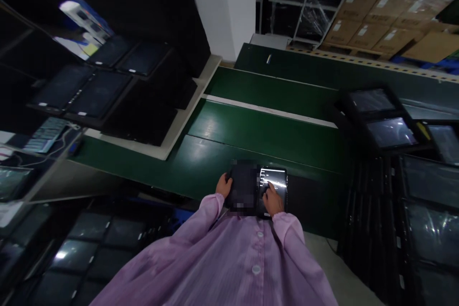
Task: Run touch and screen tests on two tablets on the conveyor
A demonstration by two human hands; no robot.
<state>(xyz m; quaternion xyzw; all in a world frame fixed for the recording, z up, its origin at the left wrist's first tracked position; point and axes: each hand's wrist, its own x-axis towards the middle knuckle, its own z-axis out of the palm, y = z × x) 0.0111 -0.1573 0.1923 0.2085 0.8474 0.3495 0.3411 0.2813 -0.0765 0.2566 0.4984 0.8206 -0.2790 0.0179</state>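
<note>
In front of my body lies a flat black unit with two panels side by side. Its left panel [244,184] is dark and partly pixelated, so I cannot make out its details. The right one is a glossy tablet screen [281,186] with bright reflections across it. My left hand [224,185] is closed on the unit's left edge, thumb on top. With its index finger stretched out, my right hand [273,201] touches the tablet screen. The other fingers of that hand are loosely curled and hold nothing.
The unit lies on a green bench [251,129]. Black trays with screens are stacked at the right [390,131], lower left [75,253] and upper left [100,91]. Wrapped cardboard boxes [376,28] stand on a pallet behind. A white pillar [236,5] rises beyond the bench.
</note>
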